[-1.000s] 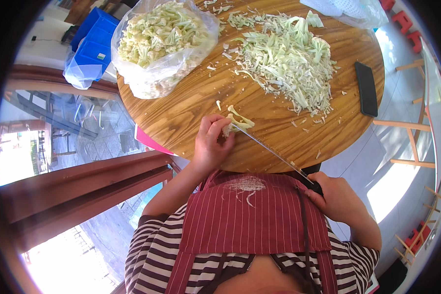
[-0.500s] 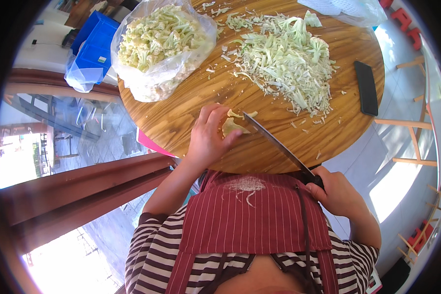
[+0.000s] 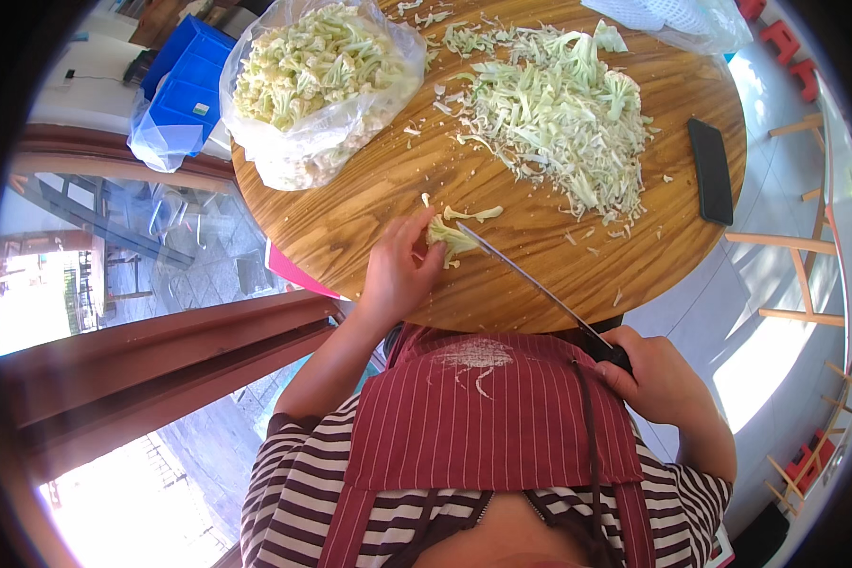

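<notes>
My left hand (image 3: pixel 402 270) is closed on a cauliflower floret (image 3: pixel 452 237) on the round wooden table (image 3: pixel 341 218). A knife (image 3: pixel 540 286) with a black handle is gripped in my right hand (image 3: pixel 655 371). Its blade slants up and left, the tip beside the floret. A thin cut piece of cauliflower (image 3: pixel 476 214) lies just beyond the tip. Farther off, a clear plastic bag (image 3: pixel 350 142) holds many cut florets (image 3: pixel 312 71). To its right spreads a heap of cauliflower stems and shavings (image 3: pixel 568 114).
A black phone-like slab (image 3: pixel 710 170) lies near the table's right edge. At the far right edge sits a clear bag with white netting (image 3: pixel 677 21). Blue crates (image 3: pixel 189 80) stand beyond the table at left; a wooden-legged stool or chair (image 3: pixel 795 241) is at right.
My left fingers have drawn in around the floret, which has turned so its stems show. The knife tip has shifted slightly left and down.
</notes>
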Motion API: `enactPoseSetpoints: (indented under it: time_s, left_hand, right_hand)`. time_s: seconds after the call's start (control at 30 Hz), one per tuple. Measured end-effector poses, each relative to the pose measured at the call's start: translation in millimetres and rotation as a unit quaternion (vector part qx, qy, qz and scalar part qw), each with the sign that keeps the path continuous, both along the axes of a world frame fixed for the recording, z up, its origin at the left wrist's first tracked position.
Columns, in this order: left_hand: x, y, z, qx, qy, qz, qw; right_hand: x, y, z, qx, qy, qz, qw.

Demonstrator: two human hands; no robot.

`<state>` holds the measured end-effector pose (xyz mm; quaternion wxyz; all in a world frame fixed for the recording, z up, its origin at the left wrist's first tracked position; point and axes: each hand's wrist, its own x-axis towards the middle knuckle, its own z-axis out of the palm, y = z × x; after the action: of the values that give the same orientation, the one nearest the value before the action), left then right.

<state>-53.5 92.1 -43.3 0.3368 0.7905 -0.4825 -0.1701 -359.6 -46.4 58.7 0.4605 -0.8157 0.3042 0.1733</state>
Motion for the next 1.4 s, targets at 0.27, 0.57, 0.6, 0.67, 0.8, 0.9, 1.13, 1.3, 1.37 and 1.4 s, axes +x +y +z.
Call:
enactPoseSetpoints:
  time_s: [0.27, 0.57, 0.6, 0.67, 0.8, 0.9, 1.13, 1.3, 1.37, 1.4]
  left_hand:
    - [-7, -14, -8, -0.035, 0.031, 0.040, 0.998]
    - [-13, -7, -13, -0.045, -0.066, 0.025, 0.996]
    - [-14, -5, -16, -0.050, -0.057, 0.030, 0.997]
    - [-17, -4, -20, -0.063, -0.041, 0.040, 0.996]
    - [-21, -1, -19, -0.096, 0.006, 0.050, 0.994]
    - [-15, 6, -22, -0.140, -0.081, -0.013, 0.987]
    - [-9, 13, -23, -0.168, -0.155, -0.065, 0.971]
    - [-12, 13, -25, -0.158, -0.125, -0.051, 0.978]
    - [-12, 12, -24, -0.152, -0.127, -0.045, 0.979]
    - [-13, 11, -24, -0.151, -0.124, -0.043, 0.980]
  right_hand:
    - [4, 1, 0, -0.047, 0.005, 0.030, 0.998]
    - [14, -3, -8, -0.024, 0.046, 0.059, 0.997]
    - [18, -2, -8, -0.023, 0.060, 0.062, 0.996]
    - [24, -1, -7, -0.045, 0.070, 0.079, 0.993]
    - [22, -8, -11, -0.051, 0.049, 0.079, 0.994]
    - [23, -15, -5, 0.073, 0.059, -0.004, 0.996]
    - [8, -1, -9, 0.001, 0.002, -0.008, 1.000]
    - [7, 5, -3, -0.028, 0.018, 0.043, 0.999]
    - [9, 7, -2, -0.040, 0.021, 0.048, 0.998]
    - [9, 7, -1, -0.045, 0.022, 0.050, 0.997]
